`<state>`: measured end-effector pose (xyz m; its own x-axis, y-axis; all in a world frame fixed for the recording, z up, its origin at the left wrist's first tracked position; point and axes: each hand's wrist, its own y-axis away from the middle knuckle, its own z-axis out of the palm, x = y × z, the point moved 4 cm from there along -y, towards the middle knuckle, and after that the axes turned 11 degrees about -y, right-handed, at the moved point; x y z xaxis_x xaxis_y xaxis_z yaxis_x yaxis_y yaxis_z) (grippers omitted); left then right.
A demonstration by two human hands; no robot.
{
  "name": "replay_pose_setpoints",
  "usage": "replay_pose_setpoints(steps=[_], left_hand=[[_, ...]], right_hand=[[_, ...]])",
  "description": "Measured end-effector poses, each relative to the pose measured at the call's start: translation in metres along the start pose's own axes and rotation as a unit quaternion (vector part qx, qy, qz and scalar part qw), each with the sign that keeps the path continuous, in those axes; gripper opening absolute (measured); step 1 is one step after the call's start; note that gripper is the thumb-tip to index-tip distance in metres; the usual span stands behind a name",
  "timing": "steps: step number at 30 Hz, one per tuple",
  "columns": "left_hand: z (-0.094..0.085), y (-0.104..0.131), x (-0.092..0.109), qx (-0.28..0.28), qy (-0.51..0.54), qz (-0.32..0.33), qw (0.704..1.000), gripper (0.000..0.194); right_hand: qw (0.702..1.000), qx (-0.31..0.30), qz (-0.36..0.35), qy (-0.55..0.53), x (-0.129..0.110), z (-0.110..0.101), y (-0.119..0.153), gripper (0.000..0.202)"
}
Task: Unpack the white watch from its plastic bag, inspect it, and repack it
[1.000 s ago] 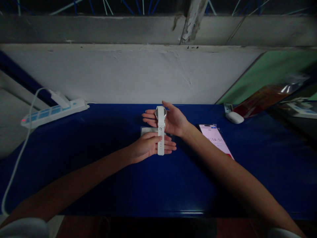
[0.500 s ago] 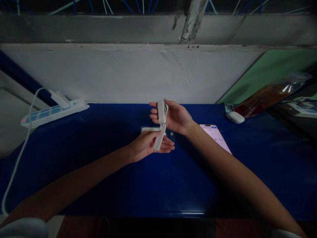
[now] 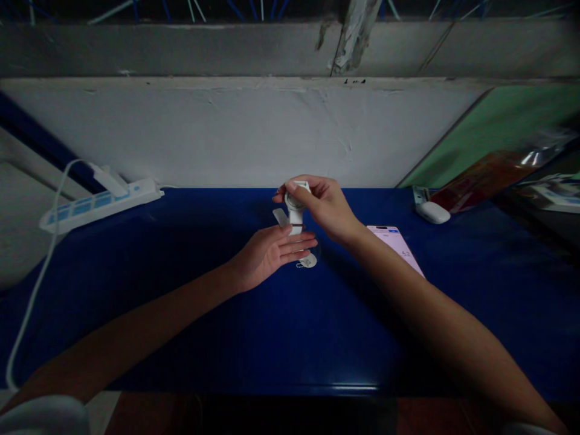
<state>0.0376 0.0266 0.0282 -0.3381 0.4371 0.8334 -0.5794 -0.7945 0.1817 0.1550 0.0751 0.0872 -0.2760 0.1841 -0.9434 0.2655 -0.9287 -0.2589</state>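
nearest you, the broad, glossy blue table [image 3: 290, 338] stretches out beneath your two bare forearms. your left hand [image 3: 263, 260] is just short of the middle, palm turned inward and fingers straight, its thumb and the side of the hand closed on the lower strap of a white wristwatch with a round case and a holed-buckle band [image 3: 296, 217]. just under those fingers, a small pale round tag with a bead chain [image 3: 309, 260] lies on the table, partly covered. a little farther on, your right hand [image 3: 330, 208] is clamped on the watch's round case, thumb across the front, fingers curled behind. the watch is held up off the table, between your hands. to the right, a flat phone with a lit pink screen [image 3: 399, 248] lies partly hidden by your right forearm. beyond it sits a smooth white rounded object [image 3: 434, 212], beside a clear plastic bag with reddish-brown contents [image 3: 484, 175]. far left is a long white-and-blue power strip [image 3: 104, 204]. behind everything stands a white wall [image 3: 254, 133].
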Motion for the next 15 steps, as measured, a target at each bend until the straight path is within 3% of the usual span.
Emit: replay_pose_setpoints(steps=[2, 4, 8, 15], left_hand=[[-0.001, 0.001, -0.003, -0.005, -0.030, 0.018, 0.999, 0.018], [-0.001, 0.001, -0.006, -0.011, -0.044, 0.016, 0.999, 0.018], [-0.003, 0.000, -0.011, -0.013, -0.042, -0.002, 0.999, 0.017], [0.001, 0.000, -0.013, -0.056, -0.053, -0.016, 0.997, 0.020]], right_hand=[[0.993, 0.017, -0.069, 0.095, -0.002, -0.001, 0.002, 0.024], [0.987, -0.005, -0.083, 0.136, 0.002, 0.000, 0.002, 0.024], [0.993, -0.062, 0.006, 0.098, 0.017, 0.000, 0.001, 0.030], [0.996, -0.055, 0.048, 0.047, 0.019, 0.000, 0.001, 0.025]])
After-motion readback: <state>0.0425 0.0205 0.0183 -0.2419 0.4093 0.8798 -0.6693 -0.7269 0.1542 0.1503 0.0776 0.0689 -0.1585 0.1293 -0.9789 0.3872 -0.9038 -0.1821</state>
